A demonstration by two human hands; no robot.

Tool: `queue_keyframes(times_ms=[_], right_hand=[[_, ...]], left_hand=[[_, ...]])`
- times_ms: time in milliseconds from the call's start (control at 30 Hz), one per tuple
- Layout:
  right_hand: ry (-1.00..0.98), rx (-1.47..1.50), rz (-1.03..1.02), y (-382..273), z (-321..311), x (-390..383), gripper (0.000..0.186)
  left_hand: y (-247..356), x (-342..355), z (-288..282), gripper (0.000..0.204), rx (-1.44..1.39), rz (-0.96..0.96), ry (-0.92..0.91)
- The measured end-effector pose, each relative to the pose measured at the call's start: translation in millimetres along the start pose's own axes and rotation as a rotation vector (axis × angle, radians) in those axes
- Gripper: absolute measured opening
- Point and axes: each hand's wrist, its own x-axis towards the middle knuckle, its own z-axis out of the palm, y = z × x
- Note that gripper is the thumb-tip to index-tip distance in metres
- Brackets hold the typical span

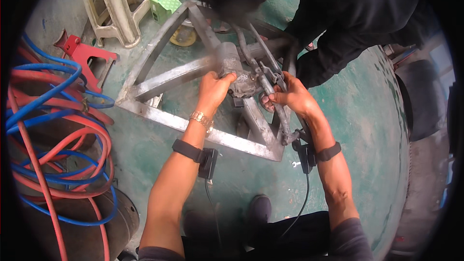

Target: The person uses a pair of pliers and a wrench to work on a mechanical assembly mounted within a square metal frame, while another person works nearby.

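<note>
A grimy grey metal housing with a cylindrical end rests over the bars of a welded metal frame. My left hand is closed around the housing's left side, thumb on top. Jointed metal rods run beside the housing, from the other person's head down to a joint at the lower right. Around one of these rods my right hand is closed, with its fingers partly hidden behind the metal.
Opposite me another person in dark clothes bends over the frame. A cream plastic stool, a green box and a red metal stand are at the far left. Red and blue hoses lie coiled nearer. A wrench lies on the floor.
</note>
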Motion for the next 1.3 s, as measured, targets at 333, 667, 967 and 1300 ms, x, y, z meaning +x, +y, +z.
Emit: queue_keyframes(times_ms=[333,667,967,1300], right_hand=[[0.094,-0.264,-0.064,-24.1,10.2,-15.6,0.046],[0.185,-0.579,-0.190,-15.5,11.3,-23.1,0.058],[0.219,-0.522,-0.293,-16.6,8.3,-15.8,0.047],[0.132,0.062,-0.016,-26.6,5.3,-22.4,0.051]], left_hand=[[-3.7,-3.3,10.5,0.042,-0.051,-0.009,-0.018],[-11.2,-0.2,15.7,0.056,-0.045,0.027,0.046],[-10.1,-3.5,15.3,0.059,-0.080,0.030,0.034],[-9.7,-3.8,14.7,0.062,-0.039,0.019,0.020]])
